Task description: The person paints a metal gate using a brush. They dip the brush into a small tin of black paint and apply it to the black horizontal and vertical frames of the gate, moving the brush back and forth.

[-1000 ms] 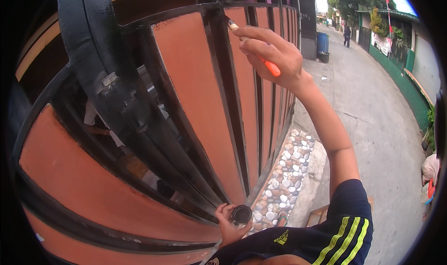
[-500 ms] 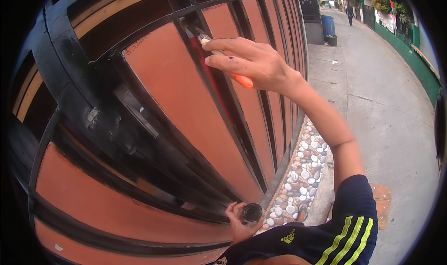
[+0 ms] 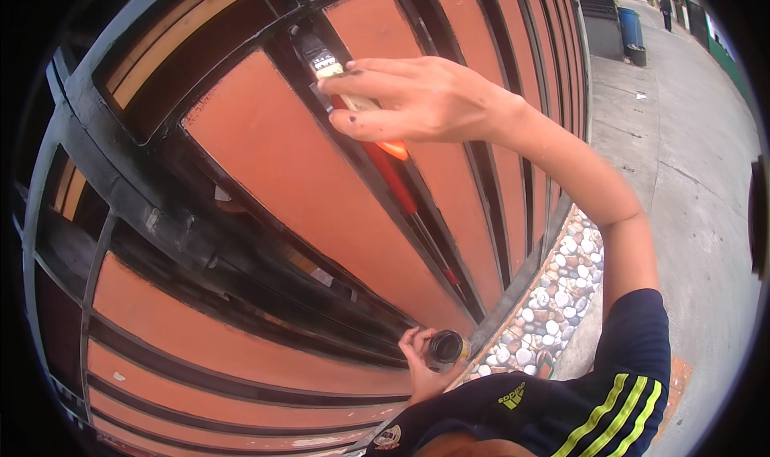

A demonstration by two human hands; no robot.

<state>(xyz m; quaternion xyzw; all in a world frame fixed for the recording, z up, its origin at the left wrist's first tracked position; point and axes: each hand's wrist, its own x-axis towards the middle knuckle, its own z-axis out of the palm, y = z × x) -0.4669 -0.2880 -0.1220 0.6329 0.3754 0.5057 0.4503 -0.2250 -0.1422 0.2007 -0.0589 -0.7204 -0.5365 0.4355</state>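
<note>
Right grip [image 3: 421, 100] pinching a paintbrush [image 3: 327, 68] between thumb and fingers, left grip [image 3: 423, 374] curled round a jar [image 3: 446, 346], I face an orange-panelled gate [image 3: 281, 152]. Grey road [image 3: 698, 184] runs to the right of the gate, and a strip of pebbles [image 3: 553, 296] follows the gate's foot. Well beyond the gate's far end is a distant person [image 3: 666, 12]; nearer that end stands a blue barrel [image 3: 630, 28], with a small dark bucket [image 3: 638, 55] just beside it. One sandalled foot [image 3: 545, 365] of mine shows by the pebbles, to the right of the gate's lower edge. I have the round, dark-mouthed jar low down, close to the gate's foot. Smallest is my paintbrush, orange-ended, held near the gate's top, bristles at a black bar [image 3: 285, 68]; whether they touch it I cannot tell.
</note>
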